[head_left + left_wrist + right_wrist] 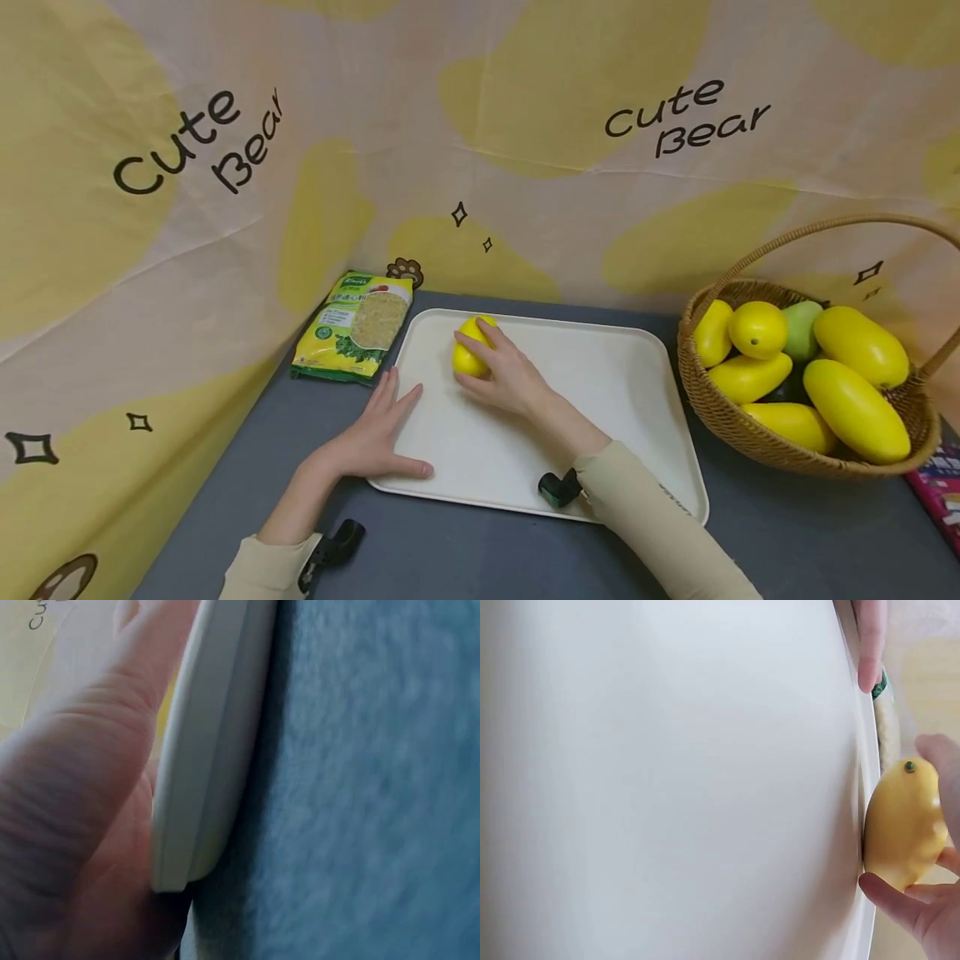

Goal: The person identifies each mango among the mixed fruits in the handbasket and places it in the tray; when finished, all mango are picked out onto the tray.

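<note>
On the left part of the white tray (592, 392) sits a yellow mango (468, 360), smooth and oval. My right hand (510, 375) grips it from the right, fingers over its top and thumb at its near side. The right wrist view shows a small green stem nub on the mango (901, 825), with fingers on both sides of it. My left hand (367, 437) lies spread at the tray's left edge, its thumb over the near-left corner. Close up in the left wrist view, that thumb passes beside the tray's raised rim (199, 750).
A yellow and green Knorr packet (356, 327) lies beyond the tray's far-left corner. To the right, a wicker basket (701, 400) with a tall handle holds several yellow fruits and a green one. A printed pink item (937, 492) shows at the right edge. Patterned cloth (525, 100) hangs behind.
</note>
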Demonstrator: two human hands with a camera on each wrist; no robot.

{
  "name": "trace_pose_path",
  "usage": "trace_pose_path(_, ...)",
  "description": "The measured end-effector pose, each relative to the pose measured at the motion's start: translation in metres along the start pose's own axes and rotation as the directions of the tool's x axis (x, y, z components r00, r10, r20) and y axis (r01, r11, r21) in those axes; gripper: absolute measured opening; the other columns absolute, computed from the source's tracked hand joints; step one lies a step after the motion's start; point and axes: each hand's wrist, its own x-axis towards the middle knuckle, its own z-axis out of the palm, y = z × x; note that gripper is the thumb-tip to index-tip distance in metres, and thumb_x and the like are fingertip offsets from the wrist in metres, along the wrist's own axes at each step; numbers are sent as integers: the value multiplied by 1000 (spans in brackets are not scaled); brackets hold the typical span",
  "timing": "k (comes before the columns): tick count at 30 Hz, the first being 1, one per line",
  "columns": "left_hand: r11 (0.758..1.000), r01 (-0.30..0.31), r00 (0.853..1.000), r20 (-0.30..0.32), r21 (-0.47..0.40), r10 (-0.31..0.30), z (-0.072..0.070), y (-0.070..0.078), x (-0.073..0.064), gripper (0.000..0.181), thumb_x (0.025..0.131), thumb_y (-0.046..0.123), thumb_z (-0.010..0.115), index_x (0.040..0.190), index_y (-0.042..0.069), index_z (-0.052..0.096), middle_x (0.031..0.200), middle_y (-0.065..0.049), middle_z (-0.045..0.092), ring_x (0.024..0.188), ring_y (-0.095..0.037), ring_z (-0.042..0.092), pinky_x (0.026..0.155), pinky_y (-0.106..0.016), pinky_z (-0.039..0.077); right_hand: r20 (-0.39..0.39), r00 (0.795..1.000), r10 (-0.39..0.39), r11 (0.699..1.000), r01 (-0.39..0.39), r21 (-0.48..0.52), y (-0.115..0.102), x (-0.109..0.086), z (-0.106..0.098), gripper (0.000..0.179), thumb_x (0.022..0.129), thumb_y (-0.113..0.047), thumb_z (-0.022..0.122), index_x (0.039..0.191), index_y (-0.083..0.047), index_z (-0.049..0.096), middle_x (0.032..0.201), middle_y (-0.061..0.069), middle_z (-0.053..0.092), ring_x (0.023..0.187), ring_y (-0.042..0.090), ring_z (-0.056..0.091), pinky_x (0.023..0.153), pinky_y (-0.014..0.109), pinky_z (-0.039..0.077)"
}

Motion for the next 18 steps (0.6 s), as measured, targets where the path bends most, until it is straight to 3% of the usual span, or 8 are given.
trace_pose_path(5,999,-24,997,76,44,20,-6,0,-1,128,64,69,78,157,10,14,157,-24,-22,143,-39,-22,110,-65,12,5,998,68,995,-69,75,0,8,4,70,90,-34,68,150,-13,39,157,11,30,142,31,30,112,45,29)
trace_pose_path(10,998,-37,994,108,52,31,-12,-2,-5,127,64,68,79,157,11,14,158,-21,-22,144,-38,-21,110,-65,13,-7,992,128,978,-125,164,-3,16,12,78,86,-33,74,150,-9,36,156,14,27,140,32,33,110,47,32)
trace_pose_path(18,998,14,996,85,-56,-10,-16,-12,-17,121,66,66,79,157,16,17,162,-11,-14,148,-34,2,110,-60,24,-2,986,167,959,-162,230,-8,26,24,76,87,-35,73,151,-16,37,158,14,23,139,33,34,109,48,33)
